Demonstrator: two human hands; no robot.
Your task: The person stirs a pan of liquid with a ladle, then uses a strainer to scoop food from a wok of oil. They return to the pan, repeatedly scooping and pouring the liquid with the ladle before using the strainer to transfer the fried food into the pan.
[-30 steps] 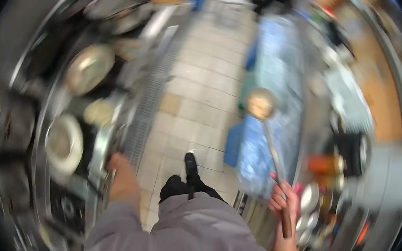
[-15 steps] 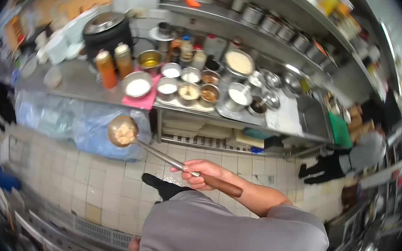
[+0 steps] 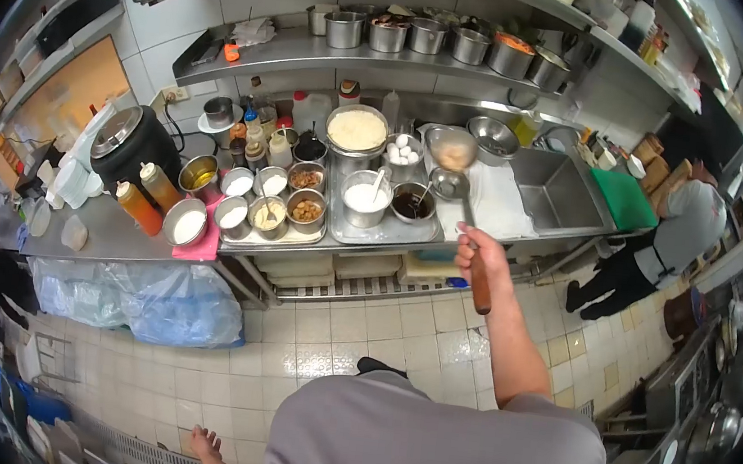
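In the head view my right hand [image 3: 482,253] is wrapped round the brown wooden handle of a ladle [image 3: 468,210], arm stretched forward over the counter. The ladle's round metal end overlaps the front of a steel bowl [image 3: 438,137], in which blurred pale pinkish pieces show. Just left of it stand a container of white eggs [image 3: 401,152] and a pot of dark sauce [image 3: 412,204]. White paper [image 3: 495,195] lies beneath and to the right. Low at the left, my left hand [image 3: 204,443] hangs beside my body, fingers apart, holding nothing.
Several small pots of ingredients stand on a tray [image 3: 328,232] to the left. A deep sink [image 3: 561,190] and green board [image 3: 623,200] are at the right, near another person [image 3: 675,228]. Steel pots line the shelf [image 3: 305,48]. Plastic bags [image 3: 192,304] bulge below the counter.
My right hand has swung the ladle from over the floor at the left to the steel bowl at the right. My left hand shows more fully, and the view has turned.
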